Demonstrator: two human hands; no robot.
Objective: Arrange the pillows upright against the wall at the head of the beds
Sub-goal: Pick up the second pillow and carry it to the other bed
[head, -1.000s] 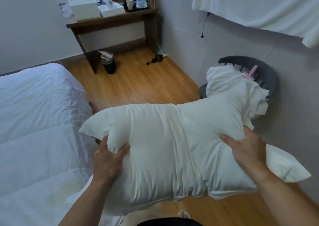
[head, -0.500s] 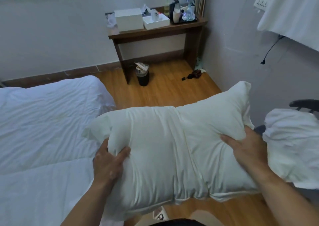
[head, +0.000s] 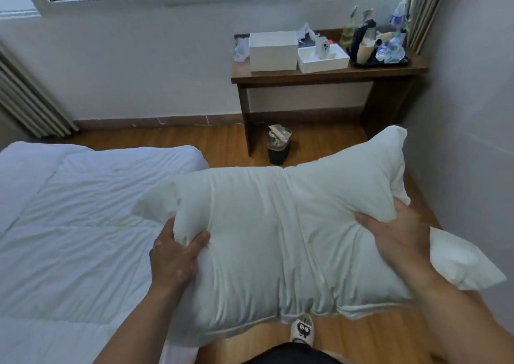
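Head view: white pillow [head: 278, 238] held flat in mid-air across the centre of the frame, above the wooden floor [head: 222, 144], just right of the bed [head: 69, 224]. Left hand [head: 173, 255], lower centre-left, pinched shut on a fold of the pillow's left end. Right hand [head: 400, 241], right of centre, clasped over its right end. Cluttered desk [head: 328, 75] upper right, under the window.

White pillow [head: 278, 238] gripped by left hand [head: 173, 255] and right hand [head: 400, 241], bed [head: 69, 224] alongside, possibly touching
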